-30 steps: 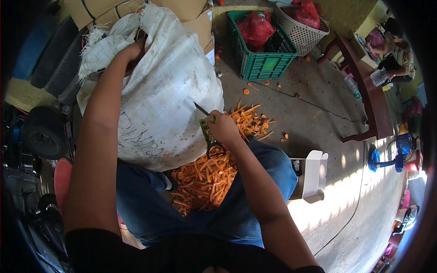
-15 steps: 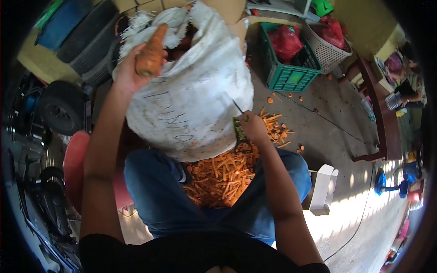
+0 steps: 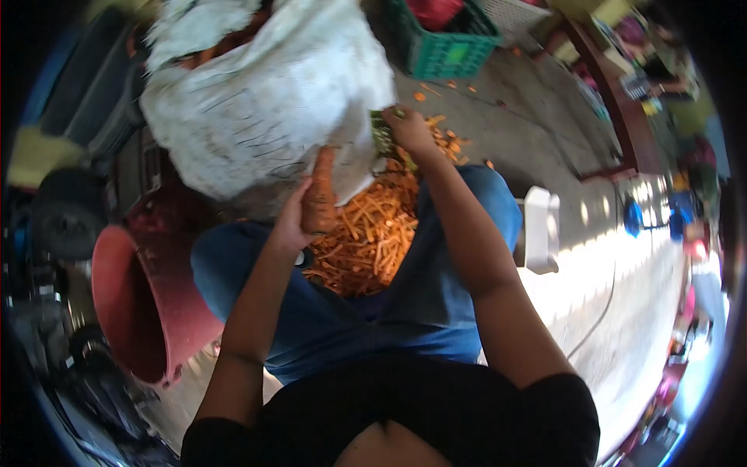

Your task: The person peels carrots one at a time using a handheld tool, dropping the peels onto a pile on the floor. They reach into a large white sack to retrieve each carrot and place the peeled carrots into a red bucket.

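My left hand is closed around the lower part of a large orange carrot, held upright with its thick end down above a heap of carrot peelings between my knees. My right hand is closed at the right edge of the white sack, around a small thin tool whose blade is too blurred to make out now. A green patterned piece shows right beside that hand; whether I hold it cannot be told. Carrots show in the sack's mouth.
A reddish tub lies tipped to my left, near tyres. Ahead right stand a green crate and a dark red wooden bench. A white open box is beside my right knee. A person is at far right.
My left hand has brought the carrot down from the sack's mouth to above the peelings. The view has tilted down, and my right hand remains by the sack's edge.
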The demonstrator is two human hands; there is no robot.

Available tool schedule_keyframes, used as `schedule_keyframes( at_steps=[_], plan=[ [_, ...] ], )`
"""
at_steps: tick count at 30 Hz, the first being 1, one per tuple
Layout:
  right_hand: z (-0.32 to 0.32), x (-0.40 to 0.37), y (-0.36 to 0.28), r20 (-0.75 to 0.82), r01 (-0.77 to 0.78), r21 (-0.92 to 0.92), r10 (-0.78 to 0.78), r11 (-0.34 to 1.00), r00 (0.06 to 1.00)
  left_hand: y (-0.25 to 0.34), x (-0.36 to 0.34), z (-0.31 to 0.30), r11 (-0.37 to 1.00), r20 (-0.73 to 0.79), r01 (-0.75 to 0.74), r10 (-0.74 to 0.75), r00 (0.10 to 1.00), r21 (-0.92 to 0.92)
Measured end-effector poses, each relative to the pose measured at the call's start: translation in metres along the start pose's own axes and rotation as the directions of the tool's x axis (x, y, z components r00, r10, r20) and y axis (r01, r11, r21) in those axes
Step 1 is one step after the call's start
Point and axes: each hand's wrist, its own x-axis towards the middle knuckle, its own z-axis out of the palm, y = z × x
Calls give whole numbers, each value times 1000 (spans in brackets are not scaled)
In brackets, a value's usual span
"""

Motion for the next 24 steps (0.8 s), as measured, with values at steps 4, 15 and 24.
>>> schedule_keyframes(
  at_steps=[4,15,24],
  plan=[
    [8,8,13,-2,-14,54,14,998,1000,5,0,1,996,-79,-49,55,995,73],
    [26,14,4,86,-15,-7,16,1000,996,2,8,1,985,-159,-52,78,984,162],
    [28,16,2,125,-57,49,51,997,991,3,8,4,983,-169,-31,62,984,179]
  ],
)
